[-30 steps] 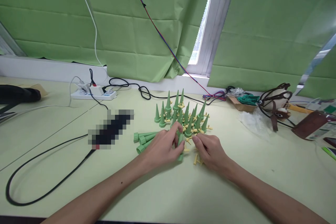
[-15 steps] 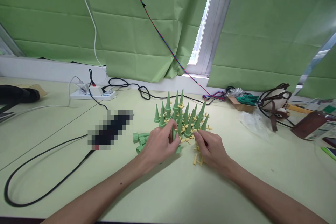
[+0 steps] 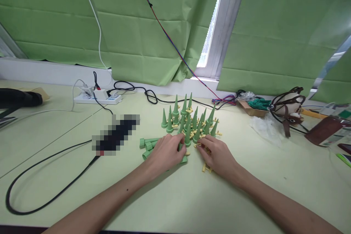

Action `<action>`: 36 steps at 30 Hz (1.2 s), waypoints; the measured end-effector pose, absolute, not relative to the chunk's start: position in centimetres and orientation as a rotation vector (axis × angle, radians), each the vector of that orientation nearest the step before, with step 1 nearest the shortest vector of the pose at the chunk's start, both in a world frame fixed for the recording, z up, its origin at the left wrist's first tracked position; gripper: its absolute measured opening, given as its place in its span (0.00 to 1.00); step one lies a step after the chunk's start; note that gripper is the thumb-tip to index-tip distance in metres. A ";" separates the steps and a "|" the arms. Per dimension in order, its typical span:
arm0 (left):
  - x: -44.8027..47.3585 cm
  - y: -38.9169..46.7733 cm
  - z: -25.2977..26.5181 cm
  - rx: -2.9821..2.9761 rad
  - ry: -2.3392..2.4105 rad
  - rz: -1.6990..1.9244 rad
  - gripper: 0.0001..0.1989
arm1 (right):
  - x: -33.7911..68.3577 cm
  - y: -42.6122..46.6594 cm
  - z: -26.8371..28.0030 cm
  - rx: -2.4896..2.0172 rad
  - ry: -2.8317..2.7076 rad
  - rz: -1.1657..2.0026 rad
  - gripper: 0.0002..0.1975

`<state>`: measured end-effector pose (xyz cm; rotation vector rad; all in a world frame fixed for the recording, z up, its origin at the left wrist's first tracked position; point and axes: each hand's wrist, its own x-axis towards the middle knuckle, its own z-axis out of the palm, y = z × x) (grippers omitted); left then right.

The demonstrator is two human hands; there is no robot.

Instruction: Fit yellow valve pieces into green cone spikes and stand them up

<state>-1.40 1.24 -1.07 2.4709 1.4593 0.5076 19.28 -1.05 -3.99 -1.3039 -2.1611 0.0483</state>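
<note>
My left hand (image 3: pixel 168 152) is closed, with a bit of a green plastic cone (image 3: pixel 180 147) showing between thumb and forefinger; the fingers hide most of it. Close by on the right, my right hand (image 3: pixel 217 152) pinches a small yellow plastic peg (image 3: pixel 197 145). Just beyond both hands stands a cluster of upright green cones (image 3: pixel 194 120), many with yellow pegs sticking out of their sides. Loose green cones (image 3: pixel 148 144) lie on their sides by my left hand. Several yellow pegs (image 3: pixel 204 167) lie partly under my right hand.
A blurred-out dark device (image 3: pixel 117 135) with a black cable lies on the left of the table (image 3: pixel 175 204). Behind it is a white power strip (image 3: pixel 98 97). On the right are a clear plastic bag (image 3: pixel 265 128), a small cardboard box (image 3: pixel 253 109) and a dark red container (image 3: pixel 327 131).
My right hand has shifted left towards my left hand and now pinches a yellow peg there. My left hand has dipped slightly, and the green cone in it shows less.
</note>
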 end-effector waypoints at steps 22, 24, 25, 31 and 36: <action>-1.3 1.5 -1.2 2.505 1.394 0.614 0.14 | 19.0 -0.9 -4.2 -1.440 -2.253 0.158 0.10; -1.3 1.4 -1.1 2.499 1.369 0.649 0.14 | 19.0 -0.9 -4.1 -1.446 -2.259 0.155 0.10; -1.2 1.3 -1.0 2.497 1.354 0.660 0.14 | 19.0 -0.9 -4.1 -1.447 -2.261 0.151 0.09; -1.1 1.1 -1.1 2.486 1.306 0.712 0.14 | 19.1 -0.9 -4.2 -1.437 -2.264 0.155 0.08; -1.0 1.2 -1.0 2.487 1.285 0.734 0.14 | 19.1 -1.0 -4.1 -1.433 -2.268 0.177 0.08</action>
